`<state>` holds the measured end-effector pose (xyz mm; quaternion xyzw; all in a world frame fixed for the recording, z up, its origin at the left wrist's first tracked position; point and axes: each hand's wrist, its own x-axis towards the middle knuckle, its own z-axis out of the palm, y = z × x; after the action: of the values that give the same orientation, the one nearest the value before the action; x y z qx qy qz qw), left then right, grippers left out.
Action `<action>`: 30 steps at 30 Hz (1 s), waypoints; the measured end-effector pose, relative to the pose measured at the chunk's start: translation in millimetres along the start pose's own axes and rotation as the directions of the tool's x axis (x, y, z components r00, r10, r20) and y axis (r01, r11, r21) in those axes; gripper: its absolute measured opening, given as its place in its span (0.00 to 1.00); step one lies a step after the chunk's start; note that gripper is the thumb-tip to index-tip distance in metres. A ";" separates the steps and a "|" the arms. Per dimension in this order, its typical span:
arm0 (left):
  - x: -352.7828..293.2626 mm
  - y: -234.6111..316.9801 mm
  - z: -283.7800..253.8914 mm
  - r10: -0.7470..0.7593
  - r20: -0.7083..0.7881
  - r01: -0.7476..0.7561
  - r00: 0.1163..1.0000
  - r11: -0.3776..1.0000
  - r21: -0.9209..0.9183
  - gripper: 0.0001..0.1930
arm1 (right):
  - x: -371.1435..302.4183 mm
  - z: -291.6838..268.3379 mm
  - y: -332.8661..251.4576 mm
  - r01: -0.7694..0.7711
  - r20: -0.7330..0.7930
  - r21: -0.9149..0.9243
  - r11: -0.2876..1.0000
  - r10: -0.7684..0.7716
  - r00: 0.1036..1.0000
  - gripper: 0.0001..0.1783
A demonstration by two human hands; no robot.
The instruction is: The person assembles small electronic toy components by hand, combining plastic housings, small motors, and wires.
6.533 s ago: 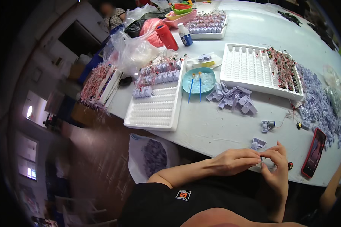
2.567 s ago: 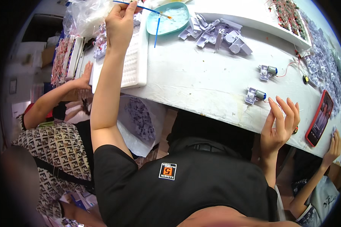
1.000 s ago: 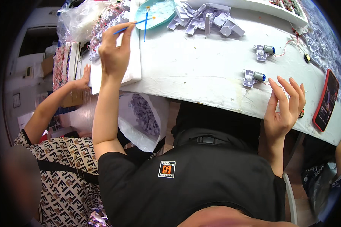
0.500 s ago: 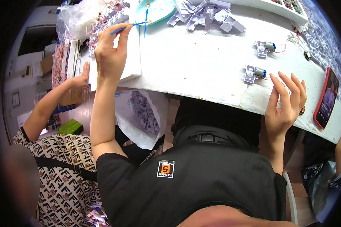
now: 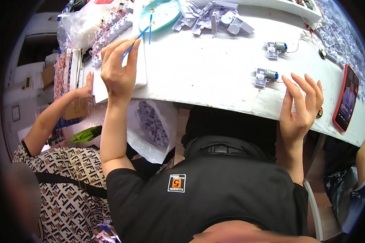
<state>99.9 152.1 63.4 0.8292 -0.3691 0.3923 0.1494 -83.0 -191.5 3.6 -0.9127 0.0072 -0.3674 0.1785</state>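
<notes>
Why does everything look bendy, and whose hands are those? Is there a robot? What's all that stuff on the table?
There's no robot, just a person's bare hands. A wide fisheye camera on their head looks down, making straight edges curve.

The left hand holds a blue brush by the teal dish. The right hand looks empty, fingers loosely spread near a grey motor in a lilac plastic holder.

Also on the white table: another similar motor, a heap of lilac parts and a red-cased phone. The hand at far left is someone else's.
</notes>
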 end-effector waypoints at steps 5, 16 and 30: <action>-7.7 5.8 13.2 0.130 0.066 -0.130 0.989 0.991 0.002 0.12 | -2.6 0.3 2.5 0.003 -0.022 -0.008 1.000 -0.003 1.000 0.20; -24.1 11.9 15.7 0.181 0.003 -0.180 0.984 0.982 0.064 0.12 | 0.6 3.6 1.0 0.035 -0.027 -0.023 0.999 -0.035 0.999 0.19; -9.7 -0.4 -9.5 -0.686 0.404 0.395 0.605 -0.183 -0.901 0.06 | -3.9 -1.8 5.0 0.019 -0.047 -0.001 1.000 -0.019 0.999 0.17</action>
<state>91.0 162.2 62.1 0.5400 -0.1094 0.0417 0.8335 -86.4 -196.2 0.6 -0.9040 0.0029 -0.3903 0.1744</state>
